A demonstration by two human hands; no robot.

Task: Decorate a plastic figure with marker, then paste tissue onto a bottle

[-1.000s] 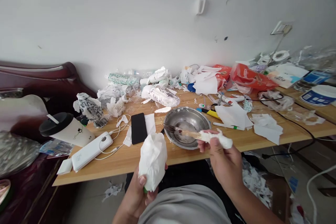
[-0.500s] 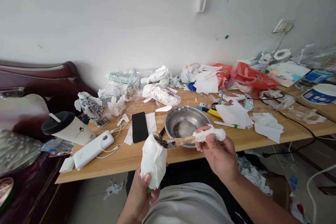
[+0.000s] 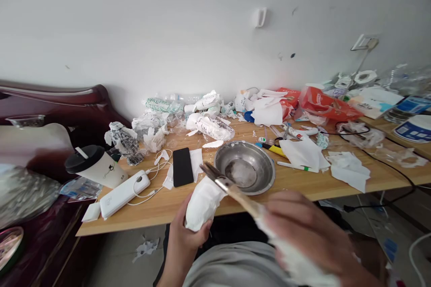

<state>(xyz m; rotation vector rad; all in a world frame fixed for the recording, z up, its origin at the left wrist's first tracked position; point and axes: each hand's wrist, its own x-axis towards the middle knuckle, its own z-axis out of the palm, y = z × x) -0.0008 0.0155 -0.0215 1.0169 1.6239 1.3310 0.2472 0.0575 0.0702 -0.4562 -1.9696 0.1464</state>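
My left hand [image 3: 186, 237] is wrapped round a white paper-covered object [image 3: 202, 204], held over the table's front edge; what lies under the paper is hidden. In my right hand [image 3: 303, 228], blurred by motion, is a paintbrush [image 3: 244, 199] whose wooden handle is wrapped in white material. Its dark bristles point left and lie just above the top of the paper-covered object; contact I cannot make out. Just behind the brush, a metal bowl [image 3: 267, 175] stands on the table with some whitish residue inside.
Left on the wooden table [image 3: 161, 215] are a phone [image 3: 182, 167], a power bank [image 3: 124, 195] with a white cable and a tilted lidded cup [image 3: 104, 168]. Paper-wrapped shapes [image 3: 213, 126] lie behind. To the right are a yellow cutter [image 3: 276, 150], paper sheets [image 3: 301, 152] and red packaging [image 3: 330, 103].
My right hand has come lower and nearer, and the brush now slants up to the left over the object. My left hand has tilted the paper-covered object and turned its grip.
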